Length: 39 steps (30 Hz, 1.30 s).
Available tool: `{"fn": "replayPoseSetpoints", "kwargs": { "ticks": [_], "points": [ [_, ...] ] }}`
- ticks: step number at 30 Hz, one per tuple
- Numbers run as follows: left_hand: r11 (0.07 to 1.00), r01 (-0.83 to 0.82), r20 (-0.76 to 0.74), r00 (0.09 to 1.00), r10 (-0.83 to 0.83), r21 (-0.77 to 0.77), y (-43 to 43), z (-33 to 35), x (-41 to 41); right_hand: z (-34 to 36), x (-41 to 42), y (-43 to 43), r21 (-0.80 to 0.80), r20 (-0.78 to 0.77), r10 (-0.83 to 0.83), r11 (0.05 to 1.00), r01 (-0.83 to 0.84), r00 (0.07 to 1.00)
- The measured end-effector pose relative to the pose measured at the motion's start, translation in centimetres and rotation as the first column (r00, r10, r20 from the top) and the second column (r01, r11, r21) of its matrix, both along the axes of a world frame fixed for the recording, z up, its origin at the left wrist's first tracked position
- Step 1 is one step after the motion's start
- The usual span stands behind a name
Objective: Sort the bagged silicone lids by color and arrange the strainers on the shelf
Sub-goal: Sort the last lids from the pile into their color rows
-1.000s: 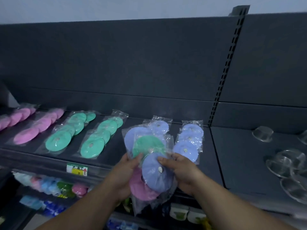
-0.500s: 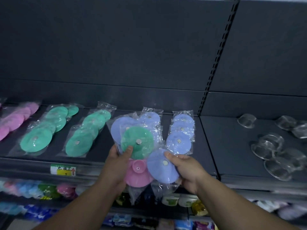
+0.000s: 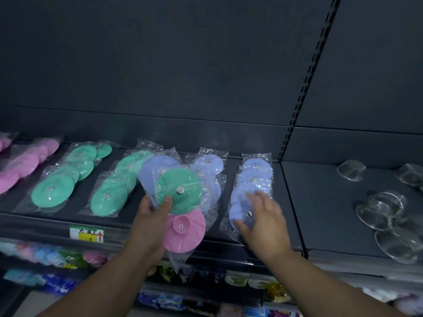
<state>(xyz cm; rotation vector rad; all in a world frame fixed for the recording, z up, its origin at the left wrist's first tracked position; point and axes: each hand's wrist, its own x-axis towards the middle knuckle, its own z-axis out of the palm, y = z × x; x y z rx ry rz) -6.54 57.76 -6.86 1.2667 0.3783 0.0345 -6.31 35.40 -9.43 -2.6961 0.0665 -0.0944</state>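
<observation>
Sorting underway: left hand (image 3: 148,216) grips mixed bagged lids (image 3: 180,191), right hand (image 3: 263,225) open over blue pile (image 3: 254,177); green probably goes next.

Only the hands and forearms of the person show. The left hand (image 3: 150,217) and right hand (image 3: 263,227) are bare, as are the left forearm (image 3: 109,282) and right forearm (image 3: 320,282), uncovered from the wrists, level with the shelf rail (image 3: 34,227), to the frame's edge below it. The right hand's fingers are blurred; the left hand is sharp.
</observation>
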Motion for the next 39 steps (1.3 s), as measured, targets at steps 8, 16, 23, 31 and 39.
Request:
{"fn": "replayPoseSetpoints", "kwargs": {
  "ticks": [8, 16, 23, 31, 39],
  "points": [
    [0.999, 0.033, -0.022, 0.999, -0.032, 0.016, -1.4, -0.5, -0.2, -0.2, 1.7, -0.9, -0.09, -0.168, 0.16, 0.98, -0.177, 0.973],
    [0.967, 0.254, -0.058, 0.965, -0.254, -0.014, -2.2, -0.3, -0.1, 1.1, 3.0, -1.2, 0.578, 0.073, -0.109, 0.815, 0.047, 0.991],
    [0.893, 0.451, -0.083, 0.89, -0.449, 0.005, -2.5, 0.3, -0.1, 5.1, 4.7, 0.6, 0.879, -0.36, 0.249, 0.413, 0.237, 0.899],
    [0.872, 0.489, -0.093, 0.867, -0.49, -0.036, -3.0, 0.8, -0.2, 4.6, 4.6, -0.1, 0.909, -0.398, -0.062, 0.106, 0.403, 0.915],
    [0.888, 0.458, -0.11, 0.881, -0.46, -0.043, -3.4, 1.1, -0.3, 4.1, 4.7, -1.6, 0.896, -0.432, -0.009, 0.104, 0.431, 0.902]
  ]
}}
